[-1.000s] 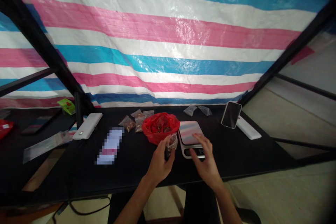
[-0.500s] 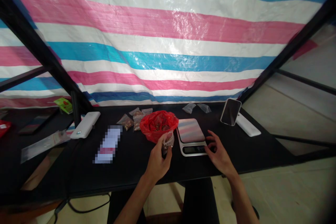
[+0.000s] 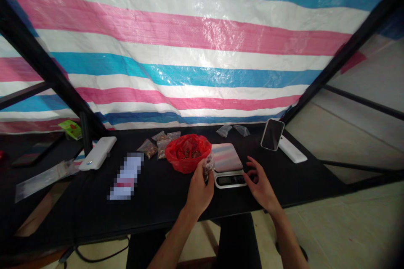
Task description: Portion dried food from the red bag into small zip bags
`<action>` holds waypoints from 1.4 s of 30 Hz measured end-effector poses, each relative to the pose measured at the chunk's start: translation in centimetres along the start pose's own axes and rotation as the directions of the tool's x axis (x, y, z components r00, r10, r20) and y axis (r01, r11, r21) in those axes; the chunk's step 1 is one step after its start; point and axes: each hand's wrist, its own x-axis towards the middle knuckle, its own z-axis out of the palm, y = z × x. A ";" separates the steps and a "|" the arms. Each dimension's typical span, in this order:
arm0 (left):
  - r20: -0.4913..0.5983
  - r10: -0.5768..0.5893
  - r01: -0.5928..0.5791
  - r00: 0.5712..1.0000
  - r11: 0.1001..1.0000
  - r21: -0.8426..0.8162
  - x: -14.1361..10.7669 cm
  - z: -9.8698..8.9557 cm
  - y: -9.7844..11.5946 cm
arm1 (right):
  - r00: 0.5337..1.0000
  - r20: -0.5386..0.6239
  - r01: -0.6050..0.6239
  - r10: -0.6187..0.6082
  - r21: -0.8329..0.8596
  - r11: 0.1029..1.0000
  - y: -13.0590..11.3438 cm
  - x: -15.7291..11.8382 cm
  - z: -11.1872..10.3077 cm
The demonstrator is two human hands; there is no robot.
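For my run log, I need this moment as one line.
left hand: holds small clear bag | right hand: open, beside digital scale | red plastic bag: beside scale

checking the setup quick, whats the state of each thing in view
left hand: shut on a small clear bag, brown contents
right hand: open, fingers spread
digital kitchen scale: level, readout unreadable
red plastic bag: open, reddish pieces inside
filled small bags: lying flat
two clear bags: flat, seemingly empty
phone: propped tilted, screen dark
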 end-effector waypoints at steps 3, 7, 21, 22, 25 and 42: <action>0.018 0.077 -0.078 0.997 0.995 0.056 0.3 0.7 1.0 | 0.996 -0.052 0.073 -0.072 0.010 0.997 -3.1 -0.6 1.2; 0.156 0.171 -0.185 0.973 0.980 0.079 1.6 2.2 2.7 | 0.972 0.168 0.169 -0.164 -0.021 0.985 -7.3 0.5 3.2; 0.004 0.023 -0.023 1.000 0.936 0.351 0.1 2.8 -0.1 | 0.984 0.095 0.176 -0.148 -0.482 0.859 -5.7 7.1 2.2; 0.001 0.023 -0.022 1.000 0.944 0.329 0.2 3.1 -0.1 | 0.988 0.008 0.144 -0.154 -0.398 0.906 -5.0 6.8 2.0; -0.010 0.029 -0.026 1.000 0.962 0.272 0.6 3.6 -0.2 | 0.963 -0.223 0.110 -0.152 -0.191 0.975 -2.6 5.7 1.4; -0.024 0.634 -0.565 0.773 0.706 0.426 1.3 -8.1 -1.5 | 0.796 -0.596 -0.057 0.101 0.092 0.994 3.4 3.7 -0.2</action>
